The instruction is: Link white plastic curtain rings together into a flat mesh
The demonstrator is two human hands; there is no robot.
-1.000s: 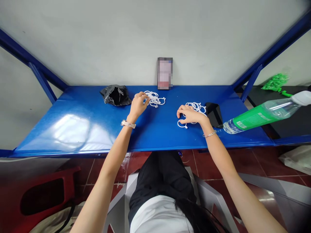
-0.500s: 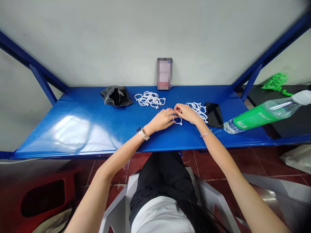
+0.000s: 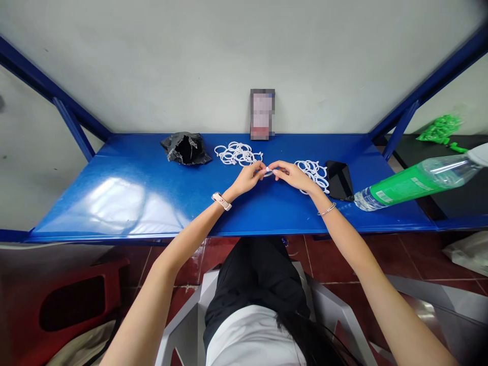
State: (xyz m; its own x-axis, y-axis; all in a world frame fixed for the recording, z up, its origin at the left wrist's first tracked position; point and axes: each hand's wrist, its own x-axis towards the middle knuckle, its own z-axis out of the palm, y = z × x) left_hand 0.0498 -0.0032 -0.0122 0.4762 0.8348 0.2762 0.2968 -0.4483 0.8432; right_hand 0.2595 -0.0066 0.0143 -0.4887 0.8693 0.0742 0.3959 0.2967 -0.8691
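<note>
While pinched between two hands (image 3: pixel 249 176) (image 3: pixel 293 176), one ring (image 3: pixel 269 171).

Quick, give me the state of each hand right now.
Left hand: fingertips pinched shut on one end of a white ring.
Right hand: fingertips pinched shut on the other end of it.

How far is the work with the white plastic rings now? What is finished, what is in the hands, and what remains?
Apparently done: on the blue table lie a left heap of white plastic rings by the crumpled black bag and a right heap by the black phone. In hand: left hand and right hand pinch one small white ring between them. Left: unclear, since nothing shows which heap is finished.
</note>
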